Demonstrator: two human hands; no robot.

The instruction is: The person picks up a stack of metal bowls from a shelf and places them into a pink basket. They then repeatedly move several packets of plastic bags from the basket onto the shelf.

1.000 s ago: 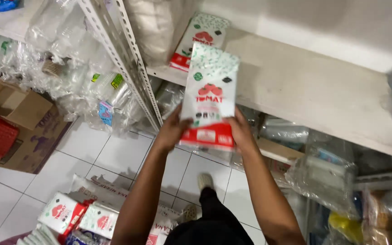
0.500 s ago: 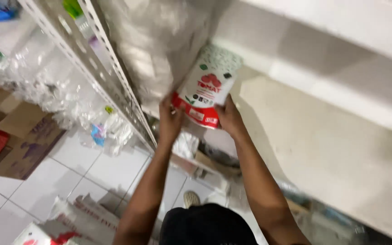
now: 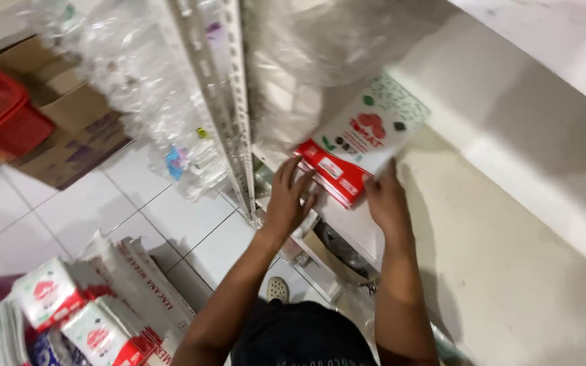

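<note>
A white pouch (image 3: pixel 364 139) with a red bottom band and a red fruit picture lies tilted on the pale shelf board (image 3: pixel 483 257), its top pointing up and right. My left hand (image 3: pixel 289 193) grips the pouch's lower left corner at the shelf's front edge. My right hand (image 3: pixel 386 198) presses on its lower right corner. Behind the pouch, clear plastic bags (image 3: pixel 313 61) fill the shelf's left end beside the perforated metal upright (image 3: pixel 218 102).
More white-and-red pouches (image 3: pixel 69 312) sit in an open carton (image 3: pixel 147 281) on the white tile floor at lower left. A red basket (image 3: pixel 1 112) rests on cardboard boxes (image 3: pixel 69 129) at far left. Clear bags (image 3: pixel 144 88) hang left of the upright. Another shelf (image 3: pixel 551 41) runs above.
The pouch went from held upright in the air to lying on the shelf against the plastic bags. Both hands moved with it toward the shelf and the view swung closer.
</note>
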